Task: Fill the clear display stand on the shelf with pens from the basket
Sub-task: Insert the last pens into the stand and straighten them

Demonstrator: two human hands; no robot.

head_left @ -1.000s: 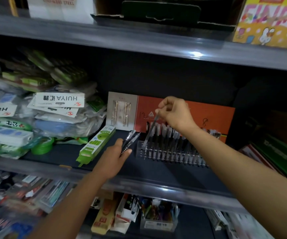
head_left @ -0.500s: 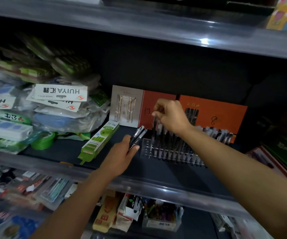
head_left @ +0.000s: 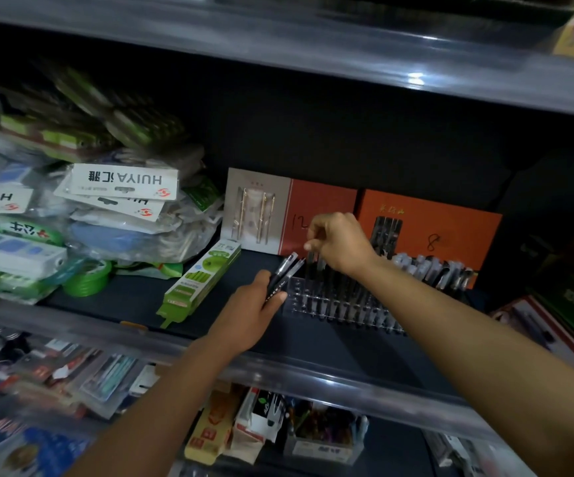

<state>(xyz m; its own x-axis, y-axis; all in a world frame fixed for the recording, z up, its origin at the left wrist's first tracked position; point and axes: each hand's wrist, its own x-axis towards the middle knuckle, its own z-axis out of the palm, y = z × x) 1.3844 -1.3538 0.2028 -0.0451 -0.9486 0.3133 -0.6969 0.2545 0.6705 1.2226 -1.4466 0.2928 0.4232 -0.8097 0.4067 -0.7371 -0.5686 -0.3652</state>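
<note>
The right hand (head_left: 339, 244) pinches the top of one pen (head_left: 309, 266) that stands upright at the left end of the clear display stand (head_left: 330, 306) on the shelf (head_left: 313, 342). A second ago this pen was tilted above the stand; half a second ago it was coming upright; now its lower end appears seated in a hole, though the tip is too dim to confirm. Fingers remain on the cap, so release is not yet done.

The left hand (head_left: 249, 313) grips two spare pens (head_left: 284, 273), dark barrels pointing up and away, just beside the stand's left edge. Its position is nearly unchanged across the second.

The stand's back rows hold many pens to the right; the holes nearest the front left corner look vacant. Two orange boxes (head_left: 426, 228) stand behind it. The basket is not in view.

Judgement: one more pen is all but placed; at least two remain in hand, so filling is well along but unfinished.
</note>
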